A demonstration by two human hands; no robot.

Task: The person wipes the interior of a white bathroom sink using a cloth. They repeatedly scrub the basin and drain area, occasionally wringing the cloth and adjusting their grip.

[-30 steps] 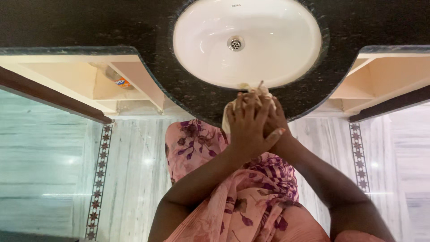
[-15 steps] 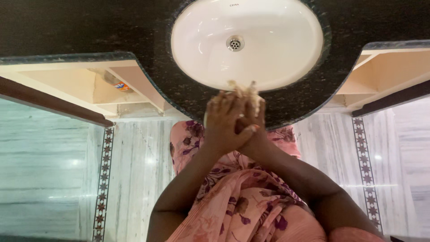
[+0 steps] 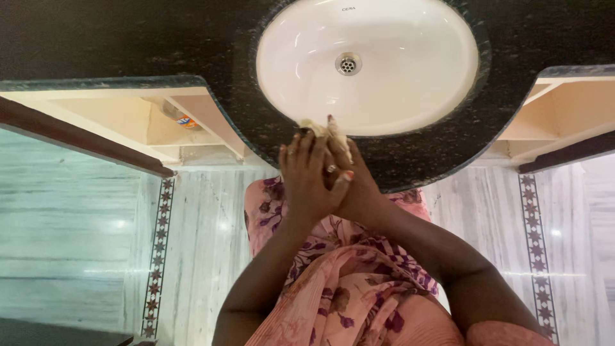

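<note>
My left hand (image 3: 307, 176) lies on top of my right hand (image 3: 359, 192), both pressed down on a pale cream cloth (image 3: 315, 129) at the front of the black speckled stone counter (image 3: 256, 128). The cloth pokes out past my fingertips, right at the near rim of the white oval basin (image 3: 397, 102). Most of the cloth is hidden under my hands. My forearms come up from a pink floral garment (image 3: 339, 282).
The basin has a metal drain (image 3: 348, 63) in its middle. Cream shelves sit under the counter on both sides; a bottle with an orange label (image 3: 182, 118) lies on the left shelf. Below is a glossy marble floor with patterned border strips (image 3: 154, 256).
My stacked hands and the cloth have slid left along the counter's front edge, from below the basin's middle toward its left side. The view has shifted slightly.
</note>
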